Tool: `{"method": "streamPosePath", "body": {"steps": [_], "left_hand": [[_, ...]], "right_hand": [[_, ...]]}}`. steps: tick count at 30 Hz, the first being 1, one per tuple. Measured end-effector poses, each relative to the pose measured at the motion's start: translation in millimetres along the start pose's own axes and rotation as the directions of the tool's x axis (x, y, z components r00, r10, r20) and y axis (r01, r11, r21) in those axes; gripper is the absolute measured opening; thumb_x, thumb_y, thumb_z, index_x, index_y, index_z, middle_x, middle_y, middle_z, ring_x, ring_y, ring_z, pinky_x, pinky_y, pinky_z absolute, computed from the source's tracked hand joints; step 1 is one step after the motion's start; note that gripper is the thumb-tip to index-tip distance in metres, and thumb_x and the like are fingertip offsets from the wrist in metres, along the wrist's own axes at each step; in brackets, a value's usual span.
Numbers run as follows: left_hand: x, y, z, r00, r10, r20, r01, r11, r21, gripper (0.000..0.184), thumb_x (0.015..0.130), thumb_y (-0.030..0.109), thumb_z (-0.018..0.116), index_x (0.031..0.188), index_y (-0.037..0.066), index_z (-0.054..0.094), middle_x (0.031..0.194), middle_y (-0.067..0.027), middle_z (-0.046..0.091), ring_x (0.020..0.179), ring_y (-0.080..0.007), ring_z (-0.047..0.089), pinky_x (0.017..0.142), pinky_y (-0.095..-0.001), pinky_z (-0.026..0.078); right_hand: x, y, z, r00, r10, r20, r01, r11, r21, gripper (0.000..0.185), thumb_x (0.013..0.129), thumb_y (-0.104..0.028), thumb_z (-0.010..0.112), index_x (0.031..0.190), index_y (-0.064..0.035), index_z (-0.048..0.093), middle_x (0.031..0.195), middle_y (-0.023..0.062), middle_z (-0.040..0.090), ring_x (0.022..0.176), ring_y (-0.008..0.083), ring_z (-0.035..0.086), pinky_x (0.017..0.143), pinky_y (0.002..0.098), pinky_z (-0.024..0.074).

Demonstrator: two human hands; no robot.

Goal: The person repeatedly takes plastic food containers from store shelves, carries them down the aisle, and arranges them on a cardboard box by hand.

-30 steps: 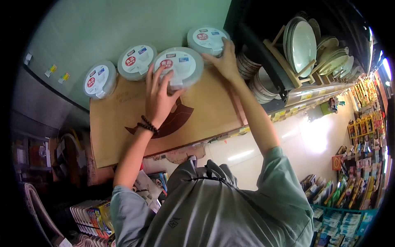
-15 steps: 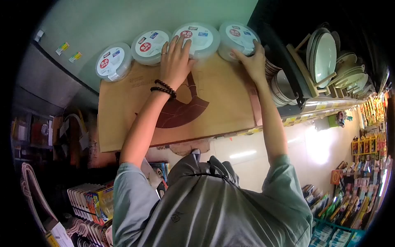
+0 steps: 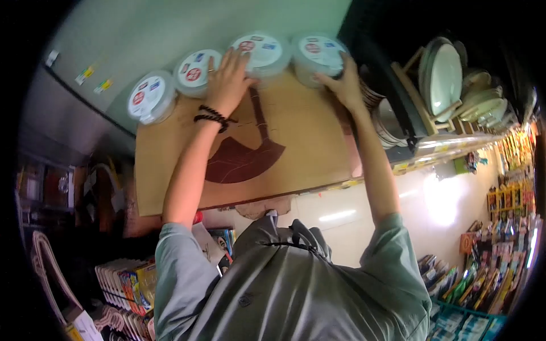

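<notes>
Several round clear plastic food containers with white, red-marked lids stand in a row on a brown cardboard surface. My right hand grips the rightmost container at its near right side, thumb in front and fingers round the edge. My left hand has its fingers stretched out and apart, touching the near left edge of the large middle container. Partly behind that hand is the second container. Farthest left sits another container, with no hand on it.
White plates stand in a wooden rack at the right, above stacked bowls. A pale green wall backs the containers. Shop goods fill the lower right, and packaged items hang at lower left.
The view has shifted and turned slightly, so the containers and both hands appear a little further left. Both hands keep about the same places on the containers.
</notes>
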State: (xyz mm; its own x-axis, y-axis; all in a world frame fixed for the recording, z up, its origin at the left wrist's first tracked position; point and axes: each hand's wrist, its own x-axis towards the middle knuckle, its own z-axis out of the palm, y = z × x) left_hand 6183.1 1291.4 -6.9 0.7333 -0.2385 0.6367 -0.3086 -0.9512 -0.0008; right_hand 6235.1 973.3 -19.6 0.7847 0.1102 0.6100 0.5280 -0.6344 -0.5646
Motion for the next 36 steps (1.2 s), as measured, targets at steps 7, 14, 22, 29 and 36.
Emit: {"method": "streamPosePath", "body": {"steps": [7,14,22,29,36], "left_hand": [[5,-1,-3,0.999,-0.020,0.046,0.022,0.999,-0.042,0.070,0.082,0.031,0.077,0.143,0.011,0.049,0.153,-0.0069,0.044,0.144,-0.0291,0.036,0.118,-0.0546,0.028],[-21,0,-58,0.999,0.002,-0.054,-0.006,0.997,-0.072,0.073,0.079,0.023,0.081,0.143,0.009,0.048,0.150,-0.0157,0.044,0.144,-0.0359,0.033,0.116,-0.0579,0.027],[-111,-118,-100,0.897,-0.441,0.004,0.424,0.865,0.268,0.065,0.090,0.035,0.070,0.144,0.006,0.047,0.152,-0.0224,0.040,0.140,-0.0492,0.032,0.114,-0.0569,0.031],[-121,-157,-58,0.944,-0.331,-0.011,0.326,0.924,0.202,0.059,0.094,0.029,0.066,0.144,0.005,0.047,0.153,-0.0244,0.038,0.140,-0.0527,0.029,0.115,-0.0557,0.030],[-108,-165,-70,0.976,-0.213,-0.044,0.217,0.967,0.133,0.061,0.087,0.025,0.074,0.139,0.001,0.052,0.149,-0.0223,0.045,0.142,-0.0409,0.034,0.118,-0.0527,0.025]], "right_hand": [[9,-12,-3,0.993,0.057,0.106,-0.057,0.998,-0.007,0.116,0.072,-0.048,0.086,0.149,0.0095,0.022,0.149,0.0366,0.026,0.139,0.0484,0.033,0.117,0.0449,0.0312],[-10,-38,-19,0.993,0.115,0.031,-0.113,0.992,-0.048,0.110,0.072,-0.041,0.088,0.152,0.0036,0.025,0.154,0.0370,0.021,0.146,0.0464,0.024,0.118,0.0476,0.0280],[-134,-115,-80,0.963,0.191,0.193,-0.251,0.895,0.368,0.072,0.083,-0.012,0.076,0.146,-0.0058,0.042,0.158,0.0244,0.024,0.146,0.0387,0.031,0.117,0.0448,0.0307],[-289,-96,-117,0.932,0.353,0.079,-0.362,0.910,0.202,0.035,0.088,-0.003,0.067,0.122,-0.0015,0.059,0.148,0.0185,0.042,0.138,0.0328,0.043,0.110,0.0411,0.0392],[-431,-140,-179,0.672,0.720,-0.170,-0.581,0.656,0.482,0.021,0.093,0.005,0.053,0.112,-0.0012,0.061,0.138,0.0115,0.050,0.123,0.0202,0.052,0.098,0.0321,0.0465]]}}
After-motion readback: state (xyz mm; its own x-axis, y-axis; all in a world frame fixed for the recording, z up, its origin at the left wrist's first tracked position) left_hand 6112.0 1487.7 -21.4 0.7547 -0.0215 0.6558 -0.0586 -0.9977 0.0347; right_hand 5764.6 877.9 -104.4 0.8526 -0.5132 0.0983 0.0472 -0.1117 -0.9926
